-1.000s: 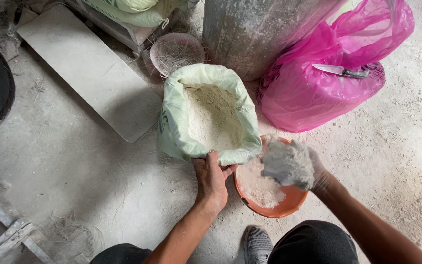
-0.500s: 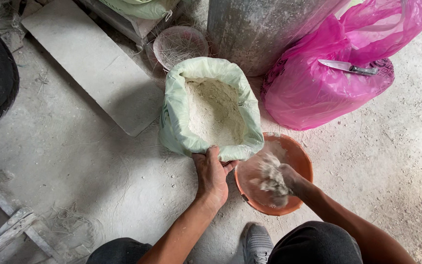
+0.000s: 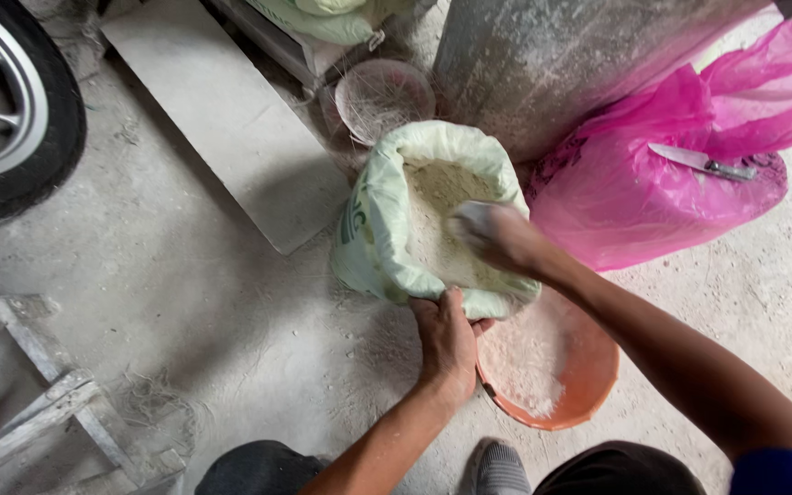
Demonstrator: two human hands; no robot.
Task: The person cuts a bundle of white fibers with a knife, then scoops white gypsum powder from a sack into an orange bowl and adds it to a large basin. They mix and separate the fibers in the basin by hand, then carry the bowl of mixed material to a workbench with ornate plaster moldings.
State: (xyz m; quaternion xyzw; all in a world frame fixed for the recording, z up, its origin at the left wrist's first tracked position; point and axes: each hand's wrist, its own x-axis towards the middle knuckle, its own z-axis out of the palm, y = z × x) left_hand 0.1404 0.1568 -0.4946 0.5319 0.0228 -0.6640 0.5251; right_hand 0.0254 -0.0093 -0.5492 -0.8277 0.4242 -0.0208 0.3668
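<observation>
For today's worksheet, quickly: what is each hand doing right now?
Left hand: closed on the near rim of the sack.
Right hand: over the sack's powder, blurred; grip cannot be told.

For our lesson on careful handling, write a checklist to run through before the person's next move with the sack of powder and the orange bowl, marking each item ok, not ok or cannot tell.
1. Sack mouth rolled open, powder reachable: ok.
2. Left hand grips the sack's near rim to steady it: ok.
3. Right hand over the sack's opening: ok; what it holds is blurred: cannot tell.
4. Orange bowl upright on the floor beside the sack, some powder in it: ok.
5. Knife lying on the pink bag, apart from both hands: ok.
6. Floor free of spilled powder: not ok, dusty all round.
</observation>
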